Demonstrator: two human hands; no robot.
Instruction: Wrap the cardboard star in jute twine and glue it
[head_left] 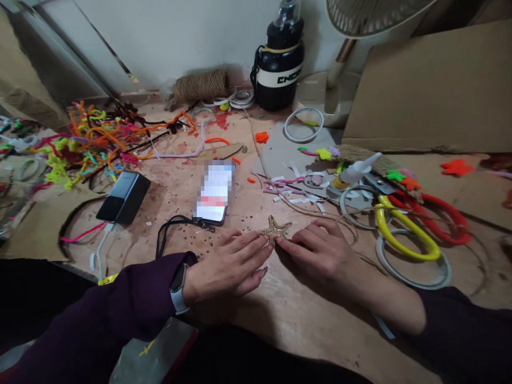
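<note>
A small star made of brown twine, with a shiny middle, lies on the wooden table between my two hands. My left hand reaches in from the left with its fingers stretched out flat. Its fingertips touch the star's left and lower edge, while the thumb stays apart below. From the right, my right hand presses its index fingertip against the star's lower right side. The other fingers of that hand are curled in, and its thumb is mostly hidden.
Ahead lies a phone, with a black power bank left of it. Tangled pipe cleaners fill the back left. Yellow-handled scissors, tape rolls and a glue bottle crowd the right. A bottle stands behind.
</note>
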